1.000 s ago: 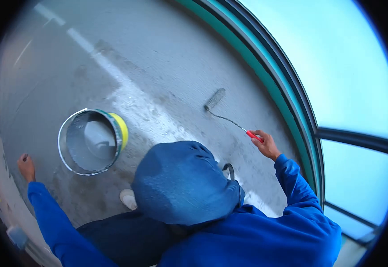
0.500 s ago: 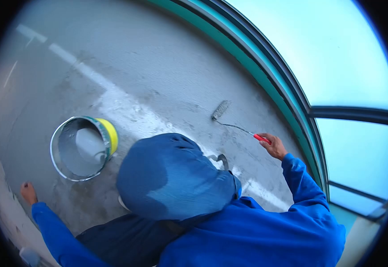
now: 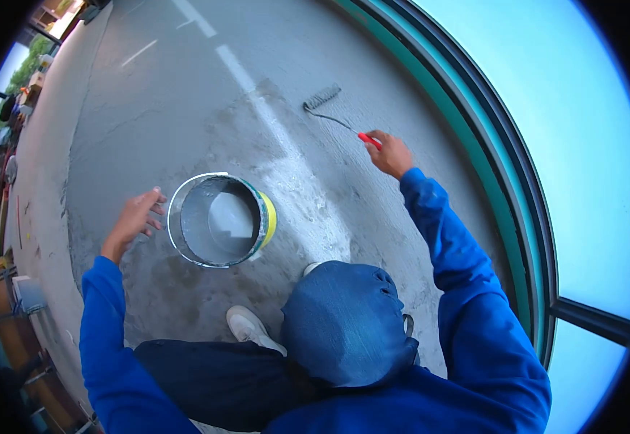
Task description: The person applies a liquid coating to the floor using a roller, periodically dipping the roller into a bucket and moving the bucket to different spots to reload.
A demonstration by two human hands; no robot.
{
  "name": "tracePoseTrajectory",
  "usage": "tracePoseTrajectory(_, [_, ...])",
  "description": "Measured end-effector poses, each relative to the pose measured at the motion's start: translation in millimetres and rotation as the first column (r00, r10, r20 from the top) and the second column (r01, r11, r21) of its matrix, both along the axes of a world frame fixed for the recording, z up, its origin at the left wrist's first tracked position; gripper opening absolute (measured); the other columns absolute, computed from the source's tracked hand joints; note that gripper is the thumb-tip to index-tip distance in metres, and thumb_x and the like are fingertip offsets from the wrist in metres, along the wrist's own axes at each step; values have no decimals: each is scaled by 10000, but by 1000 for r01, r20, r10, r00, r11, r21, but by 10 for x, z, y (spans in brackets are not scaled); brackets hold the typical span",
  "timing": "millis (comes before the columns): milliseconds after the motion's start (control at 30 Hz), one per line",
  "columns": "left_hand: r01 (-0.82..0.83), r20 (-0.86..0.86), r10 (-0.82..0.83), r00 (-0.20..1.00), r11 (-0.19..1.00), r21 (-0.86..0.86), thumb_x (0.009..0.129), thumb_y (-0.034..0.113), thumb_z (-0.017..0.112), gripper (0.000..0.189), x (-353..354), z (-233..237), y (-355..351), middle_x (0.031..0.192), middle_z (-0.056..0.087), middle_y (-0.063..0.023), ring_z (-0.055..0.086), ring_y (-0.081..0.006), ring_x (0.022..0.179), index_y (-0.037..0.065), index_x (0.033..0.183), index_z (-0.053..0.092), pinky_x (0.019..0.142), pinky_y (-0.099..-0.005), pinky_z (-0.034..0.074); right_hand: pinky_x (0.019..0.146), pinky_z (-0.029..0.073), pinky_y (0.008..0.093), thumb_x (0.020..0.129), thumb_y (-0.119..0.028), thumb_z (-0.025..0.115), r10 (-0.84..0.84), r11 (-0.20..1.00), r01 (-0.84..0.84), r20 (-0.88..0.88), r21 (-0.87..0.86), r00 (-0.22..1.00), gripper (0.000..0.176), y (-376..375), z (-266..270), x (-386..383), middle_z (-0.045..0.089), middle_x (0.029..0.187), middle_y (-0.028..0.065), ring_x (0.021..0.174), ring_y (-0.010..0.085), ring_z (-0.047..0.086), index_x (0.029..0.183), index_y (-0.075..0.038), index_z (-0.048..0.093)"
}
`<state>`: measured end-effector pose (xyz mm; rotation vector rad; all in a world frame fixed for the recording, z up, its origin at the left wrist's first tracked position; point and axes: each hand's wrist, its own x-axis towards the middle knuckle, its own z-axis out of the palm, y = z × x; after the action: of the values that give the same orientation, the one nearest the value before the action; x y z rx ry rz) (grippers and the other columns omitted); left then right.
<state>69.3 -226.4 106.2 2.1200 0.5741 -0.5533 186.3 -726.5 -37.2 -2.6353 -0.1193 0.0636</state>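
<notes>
A person in a blue hooded jacket crouches on a concrete floor [image 3: 149,108] beside a curved glass wall [image 3: 582,108]. The right hand [image 3: 389,153], closed around a red handle, holds a paint roller [image 3: 322,96] flat on the floor, far and right. The left hand [image 3: 135,217] is open, fingers spread, empty, just left of a bucket [image 3: 268,217] of grey coating standing in front of the person. Dark, mottled grey surrounds the bucket and roller, which suggests that area is coated. A pale strip [image 3: 286,155] between them looks patchy, and the smoother far floor appears untouched.
</notes>
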Motion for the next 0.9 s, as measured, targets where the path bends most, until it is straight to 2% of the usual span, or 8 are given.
tracePoseTrajectory(133, [-32,-11,31,999,993,-111,903,397,510,399,-144,22,-360,795,604,-53,548,-102,580,29,1026,601,473,-212,408,739,492,471,855,-301,564,36,997,-41,82,58,996,289,532,62,823,658,877,212,836,388,627,1072,-124,632])
tracePoseTrajectory(233, [-37,15,40,999,990,-136,893,298,560,247,-245,42,-480,696,588,-20,555,-93,585,54,905,597,474,-209,404,719,498,463,851,-313,577,-39,975,-10,215,222,976,290,803,305,717,653,880,226,814,398,628,1033,-97,642])
tracePoseTrajectory(300, [-185,-11,188,982,953,-239,862,289,588,224,-290,-6,-471,643,562,-9,512,-83,529,70,815,591,453,-217,369,693,504,432,833,-333,618,-1,958,-92,323,272,946,332,767,321,544,654,859,226,781,384,640,1017,-59,647])
tracePoseTrajectory(367, [-256,-29,259,965,923,-287,857,288,590,210,-302,52,-561,592,504,16,477,-83,504,102,763,566,458,-233,346,675,502,400,810,-355,658,70,949,-139,240,283,968,391,663,549,300,662,834,209,759,338,656,1025,-29,648])
tracePoseTrajectory(400, [-282,-19,290,957,912,-298,852,294,598,219,-312,72,-634,578,479,25,467,-86,501,113,738,552,464,-242,337,620,484,318,799,-375,685,89,932,-149,191,329,978,462,592,554,255,656,753,144,672,180,621,1059,4,637])
tracePoseTrajectory(500, [-404,-36,424,905,829,-387,832,276,623,255,-295,110,-849,541,396,48,393,-85,475,136,660,496,477,-267,329,565,443,266,805,-311,697,134,875,-158,85,457,987,401,547,678,98,615,708,62,630,101,551,1027,18,643])
tracePoseTrajectory(700, [-616,-77,629,773,717,-326,806,234,648,224,-451,68,-979,556,294,79,277,-60,474,146,670,492,494,-267,329,519,389,216,836,-275,683,184,727,-215,118,652,976,347,637,468,20,563,693,-10,594,53,476,1010,21,636])
tracePoseTrajectory(900, [-719,26,741,672,660,-218,788,227,659,203,-494,-294,-930,550,314,67,294,-61,458,130,674,521,454,-272,312,427,325,197,895,-272,609,370,514,-142,-70,846,926,276,952,-244,357,501,622,-40,480,33,422,977,-9,615])
